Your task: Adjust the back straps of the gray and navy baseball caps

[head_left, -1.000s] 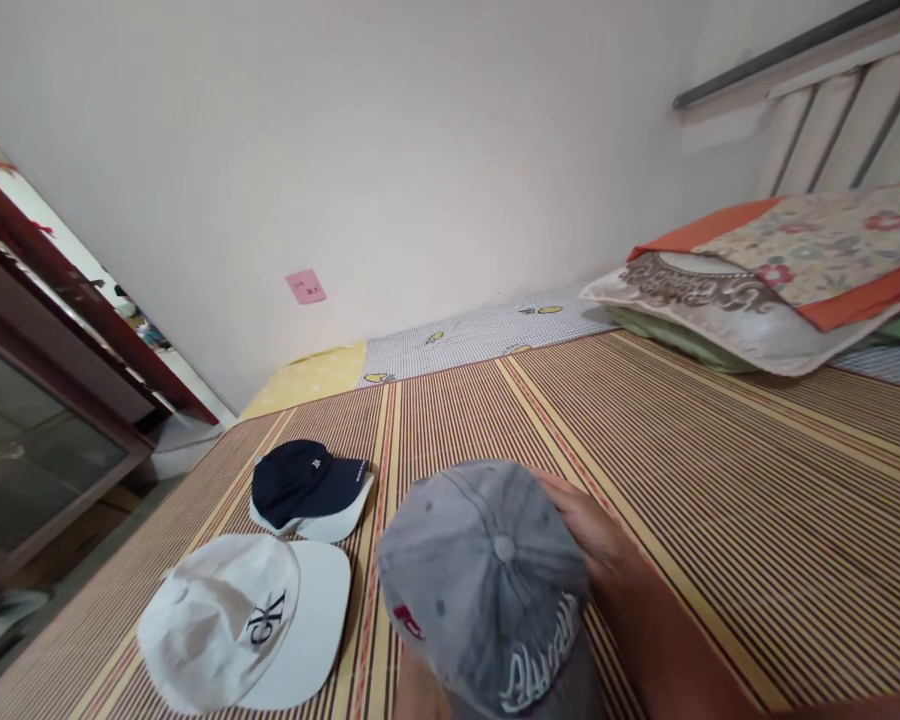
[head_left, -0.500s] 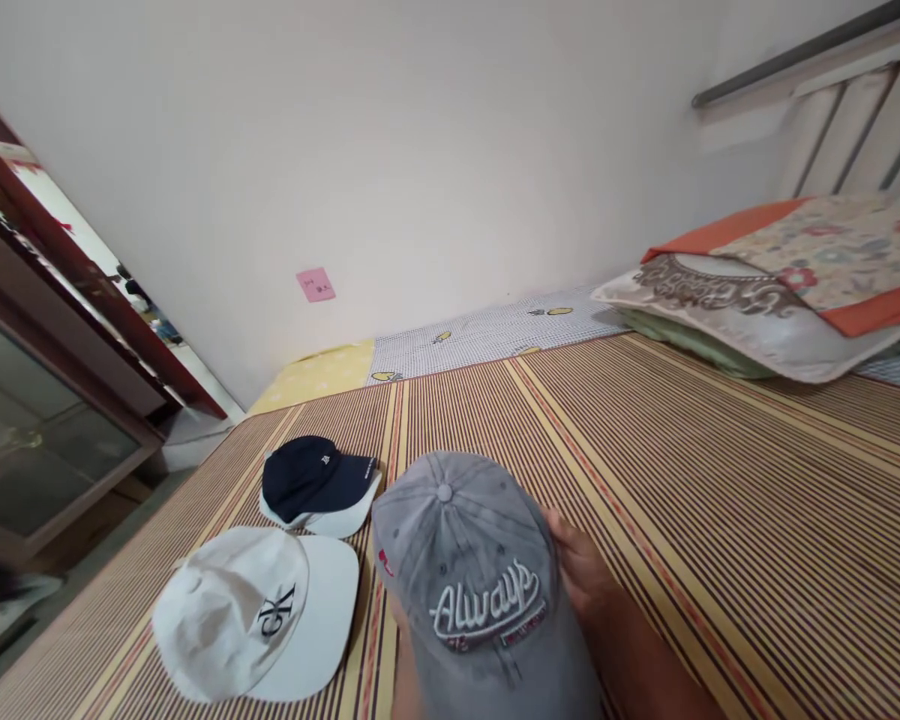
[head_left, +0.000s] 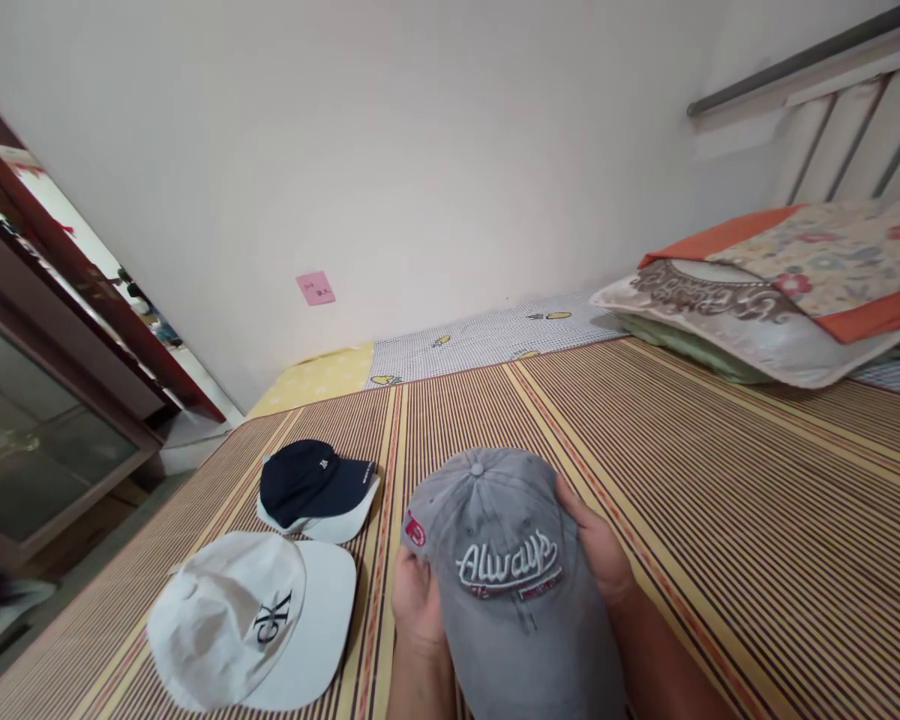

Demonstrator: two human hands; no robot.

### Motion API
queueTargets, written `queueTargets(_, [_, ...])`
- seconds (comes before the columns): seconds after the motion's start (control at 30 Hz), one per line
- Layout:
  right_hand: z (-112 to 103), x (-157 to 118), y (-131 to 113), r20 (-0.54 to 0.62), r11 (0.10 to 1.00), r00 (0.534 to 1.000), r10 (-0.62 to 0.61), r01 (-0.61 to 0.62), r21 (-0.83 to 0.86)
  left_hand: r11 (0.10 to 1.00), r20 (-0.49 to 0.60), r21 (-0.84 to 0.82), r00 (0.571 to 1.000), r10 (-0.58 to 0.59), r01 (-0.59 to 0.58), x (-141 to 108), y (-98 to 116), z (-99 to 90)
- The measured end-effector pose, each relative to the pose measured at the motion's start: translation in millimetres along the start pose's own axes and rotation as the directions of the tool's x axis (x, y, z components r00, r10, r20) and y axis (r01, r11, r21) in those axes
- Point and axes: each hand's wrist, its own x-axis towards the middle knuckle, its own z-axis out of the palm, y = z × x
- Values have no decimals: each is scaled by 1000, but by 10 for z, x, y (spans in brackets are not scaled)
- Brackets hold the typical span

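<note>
Between my two hands is a grey baseball cap [head_left: 506,520] with white "Always" lettering, its brim pointing toward me. My left hand [head_left: 418,600] grips the cap's left side, fingers partly hidden behind it. On the opposite side my right hand [head_left: 600,545] holds the crown's edge, its fingertips out of sight under the fabric. A white baseball cap [head_left: 229,610] marked "CK" lies on the striped mat to the left. Behind it a navy baseball cap [head_left: 307,480] rests on top of a pale cap [head_left: 349,525].
The striped mat [head_left: 690,500] covers the bed. Stacked pillows [head_left: 727,330] under an orange-edged floral cloth [head_left: 832,250] lie at the far right. A pink note [head_left: 315,288] is stuck to the white wall. At the left stands a glass-fronted cabinet [head_left: 37,430].
The grey cap has shifted slightly right and turned a little, showing more of its left-side red patch. My left hand has come into fuller view beside it. The other caps stay put.
</note>
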Motion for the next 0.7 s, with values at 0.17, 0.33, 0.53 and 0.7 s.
queueTargets(0.17, [-82, -30, -43, 41, 999, 999, -32, 33, -18, 998, 22, -58, 1000, -14, 15, -31, 1, -72])
queueTargets(0.33, [-186, -31, -15, 34, 998, 997, 68, -68, -8, 980, -25, -183, 996, -80, 74, -115, -48, -146])
queueTargets(0.53, [-217, 86, -24, -109, 990, 989, -102, 90, -105, 951, -402, -266, 879, -256, 156, 22, -159, -275])
queueTargets(0.7, [-320, 111, -124, -166, 979, 976, -144, 116, -166, 961, -399, -274, 904, -155, 44, 58, -101, -254])
